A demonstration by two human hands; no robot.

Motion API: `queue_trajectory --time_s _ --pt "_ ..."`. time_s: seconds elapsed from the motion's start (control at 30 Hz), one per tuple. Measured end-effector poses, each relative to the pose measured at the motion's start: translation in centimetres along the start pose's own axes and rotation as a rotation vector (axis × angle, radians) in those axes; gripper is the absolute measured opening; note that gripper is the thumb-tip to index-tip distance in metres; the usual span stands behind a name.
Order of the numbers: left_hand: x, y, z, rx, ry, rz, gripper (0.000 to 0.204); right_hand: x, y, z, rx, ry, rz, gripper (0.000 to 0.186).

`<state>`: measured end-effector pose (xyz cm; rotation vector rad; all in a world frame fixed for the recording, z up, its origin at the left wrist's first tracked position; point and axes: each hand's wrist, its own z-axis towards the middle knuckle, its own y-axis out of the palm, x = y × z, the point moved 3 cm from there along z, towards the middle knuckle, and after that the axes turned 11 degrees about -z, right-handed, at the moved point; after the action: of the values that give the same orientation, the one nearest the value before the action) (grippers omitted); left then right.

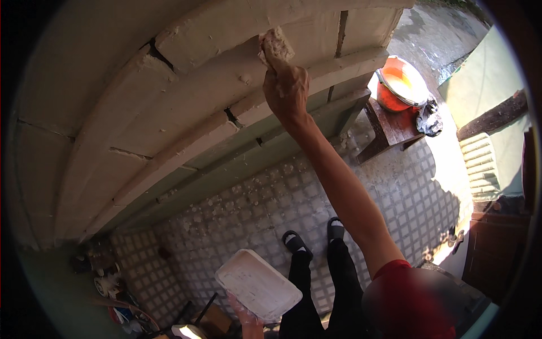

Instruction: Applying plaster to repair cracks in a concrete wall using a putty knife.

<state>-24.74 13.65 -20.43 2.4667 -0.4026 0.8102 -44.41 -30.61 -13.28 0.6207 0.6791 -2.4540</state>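
My right hand (287, 93) reaches up to the cream-painted wall (209, 85) of long ridged mouldings with dark gaps at the joints. Its fingers are closed on a pale, rough sponge (276, 46), which looks pressed to the recess between two mouldings. Small lumps of pale paste stick to the surface nearby. Low in front of me, my left hand (247, 317) holds a shallow white tray (248, 277) at its near left side. The tray is smeared with whitish paste, and there is white residue on that hand too. Part of the left hand is hidden by the tray.
An orange bucket (389, 99) stands on a dark wooden stool (389, 124) at the right, with a crumpled plastic bag (430, 118) beside it. Pale crumbs lie on the tiled floor (226, 209) along the wall. Assorted clutter (121, 305) fills the lower left. A wooden cabinet (494, 248) stands far right.
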Motion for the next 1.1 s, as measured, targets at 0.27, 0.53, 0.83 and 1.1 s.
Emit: queue_trajectory --time_s 0.27,0.53,0.83,1.1 --pt "-0.1 0.0 -0.2 -0.057 -0.035 -0.028 0.069 0.5 -4.5 -6.2 -0.507 -0.015 0.181 0.043" --pt "3.1 3.1 -1.2 -0.03 -0.06 0.042 0.062 -1.8 -11.0 -8.6 -0.852 1.022 1.206 0.033" --pt "10.8 10.4 -3.2 -0.26 -0.241 -0.033 0.058 -14.6 -21.1 -4.7 -0.917 1.134 1.191 0.048" --pt "16.0 13.4 -7.9 -0.534 -0.428 -0.016 0.056 -25.3 -28.4 1.5 -1.026 -0.179 0.403 0.036"
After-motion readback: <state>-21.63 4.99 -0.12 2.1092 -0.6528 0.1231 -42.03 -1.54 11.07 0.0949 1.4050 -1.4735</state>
